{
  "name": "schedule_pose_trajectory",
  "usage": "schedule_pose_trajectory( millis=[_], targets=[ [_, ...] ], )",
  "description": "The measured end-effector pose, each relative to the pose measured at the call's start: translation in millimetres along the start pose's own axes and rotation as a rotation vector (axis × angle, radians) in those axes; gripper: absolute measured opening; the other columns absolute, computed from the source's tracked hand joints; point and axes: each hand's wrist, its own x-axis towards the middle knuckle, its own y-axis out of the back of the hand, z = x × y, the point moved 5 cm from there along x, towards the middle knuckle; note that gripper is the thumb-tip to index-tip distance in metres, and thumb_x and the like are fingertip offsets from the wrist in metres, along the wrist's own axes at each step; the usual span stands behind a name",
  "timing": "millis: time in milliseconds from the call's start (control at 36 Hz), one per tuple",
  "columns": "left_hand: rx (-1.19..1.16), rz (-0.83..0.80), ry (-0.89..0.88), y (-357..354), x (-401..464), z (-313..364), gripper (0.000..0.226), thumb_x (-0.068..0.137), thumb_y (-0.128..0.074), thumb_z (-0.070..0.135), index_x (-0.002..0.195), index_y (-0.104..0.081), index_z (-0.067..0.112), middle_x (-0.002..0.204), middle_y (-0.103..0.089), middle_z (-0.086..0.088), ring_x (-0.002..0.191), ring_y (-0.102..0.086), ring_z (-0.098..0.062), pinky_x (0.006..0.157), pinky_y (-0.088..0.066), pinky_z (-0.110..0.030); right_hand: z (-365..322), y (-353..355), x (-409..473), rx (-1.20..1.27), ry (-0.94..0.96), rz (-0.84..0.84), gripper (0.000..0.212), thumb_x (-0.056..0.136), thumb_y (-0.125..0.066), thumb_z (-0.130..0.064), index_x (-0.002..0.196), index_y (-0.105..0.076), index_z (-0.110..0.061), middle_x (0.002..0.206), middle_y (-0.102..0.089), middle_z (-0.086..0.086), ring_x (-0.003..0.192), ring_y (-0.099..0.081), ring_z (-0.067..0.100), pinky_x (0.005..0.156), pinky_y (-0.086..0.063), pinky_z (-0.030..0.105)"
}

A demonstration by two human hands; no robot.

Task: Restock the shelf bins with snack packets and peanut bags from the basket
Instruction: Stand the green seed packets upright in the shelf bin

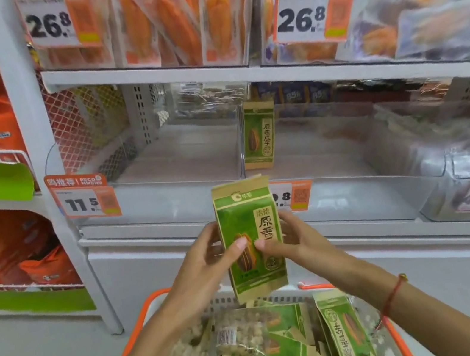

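Head view: both hands are holding one green snack packet (250, 237) upright above the basket (155, 300), in front of the shelf. The left hand (210, 260) is gripping the packet's left edge, with its thumb lying across the printed face. The right hand (289, 243) is gripping the right edge, with its thumb pressing on the face just beside the left thumb. Each grip is therefore closed around the packet; neither hand is free.

A matching packet (259, 134) is standing upright inside the clear shelf bin (303, 162), against its left wall. The rest of that bin is showing bare floor, and the bin to its left (177, 162) is also holding nothing visible. The held packet is sitting below and in front of both bins, well apart from the standing one.

The basket is carrying more green packets (345, 331) and clear peanut bags (233, 338), lying loosely on one another.

Handling judgement: the packet is looking like a light, paper-faced pouch with loose contents, stiff along its folded edges and soft in the middle. Taking hold along the two side edges, as both hands are doing, is suiting it best; squeezing the centre is risking creases. The flat base should be letting it stand beside the packet already in the bin
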Motion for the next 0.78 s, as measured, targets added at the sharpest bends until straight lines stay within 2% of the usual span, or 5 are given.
schedule_pose_trajectory(
  millis=[167, 278, 500, 667, 778],
  targets=[
    [0.033, 0.018, -0.146, -1, 42, 44, 0.039, 0.077, -0.072, 0.049, 0.107, -0.063, 0.028, 0.103, -0.07, 0.016, 0.099, -0.065, -0.005, 0.083, -0.052, -0.023, -49, 34, 2, 0.009, 0.067, 0.082, 0.061, 0.068, -0.072, -0.034, 0.124, -0.051, -0.025, 0.114, -0.067, 0.002, 0.103, -0.065, 0.014, 0.087, -0.053, 0.029],
    [0.242, 0.159, -0.24, 7, 73, 64, 0.052, 0.072, -0.047, 0.073, 0.109, -0.061, 0.038, 0.105, -0.065, 0.024, 0.1, -0.058, 0.006, 0.09, -0.046, -0.026, -64, 60, 7, 0.146, -0.095, 0.047, 0.053, 0.067, -0.072, -0.032, 0.116, -0.062, -0.014, 0.102, -0.072, 0.003, 0.091, -0.069, 0.017, 0.08, -0.053, 0.031],
    [0.866, 0.224, -0.335, 4, 128, 73, 0.045, 0.097, -0.041, 0.046, 0.139, -0.039, 0.032, 0.139, -0.045, 0.015, 0.122, -0.047, -0.01, 0.09, -0.041, -0.026, -68, 135, 66, 0.287, -0.298, 0.067, 0.087, 0.047, -0.091, -0.028, 0.124, -0.059, -0.006, 0.123, -0.063, 0.017, 0.115, -0.06, 0.033, 0.103, -0.043, 0.049],
    [0.807, 0.176, -0.227, 0, 147, 42, 0.049, 0.095, -0.036, 0.053, 0.143, -0.028, 0.044, 0.132, -0.053, 0.017, 0.103, -0.06, -0.011, 0.08, -0.038, -0.027, -65, 157, 141, 0.165, -0.257, 0.231, 0.045, 0.076, -0.074, -0.024, 0.115, -0.061, -0.006, 0.103, -0.07, 0.011, 0.102, -0.064, 0.027, 0.1, -0.046, 0.04],
    [0.766, 0.215, -0.241, 0, 146, 40, 0.05, 0.094, -0.037, 0.055, 0.142, -0.03, 0.047, 0.119, -0.058, 0.02, 0.088, -0.057, -0.006, 0.07, -0.039, -0.025, -47, 143, 180, 0.029, -0.246, 0.183, 0.037, 0.081, -0.071, -0.024, 0.114, -0.06, -0.01, 0.117, -0.066, 0.009, 0.114, -0.058, 0.025, 0.109, -0.036, 0.04]
  ],
)
